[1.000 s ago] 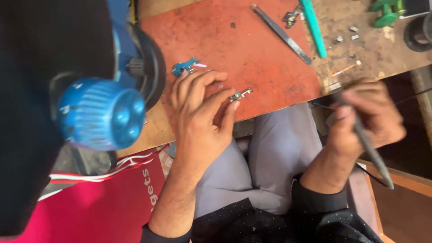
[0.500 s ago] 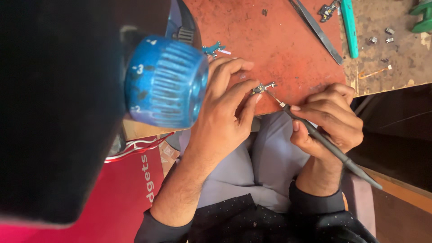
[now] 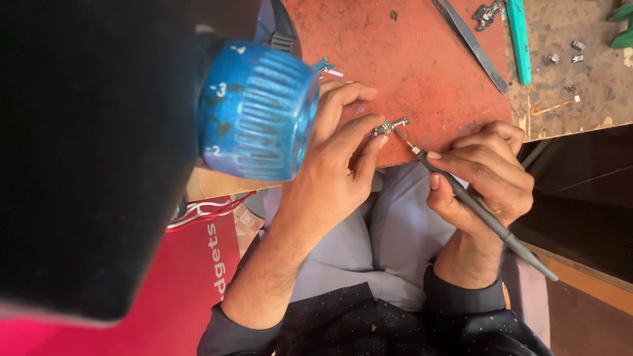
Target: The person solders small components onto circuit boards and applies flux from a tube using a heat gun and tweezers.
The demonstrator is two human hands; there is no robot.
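Since a second ago I've swung my right hand (image 3: 484, 175) in, so the iron (image 3: 475, 207) tip now touches the part (image 3: 389, 126) at frame centre, looks like soldering's underway. Right hand's closed round the iron, left hand (image 3: 336, 155) pinches the part over the red mat (image 3: 409, 59). Tweezers (image 3: 471, 43) lie upper right on the desk (image 3: 560, 99).

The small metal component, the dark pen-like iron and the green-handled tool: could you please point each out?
small metal component (image 3: 390, 126), head view, its middle.
dark pen-like iron (image 3: 484, 221), head view, mid-shaft.
green-handled tool (image 3: 518, 41), head view, handle.
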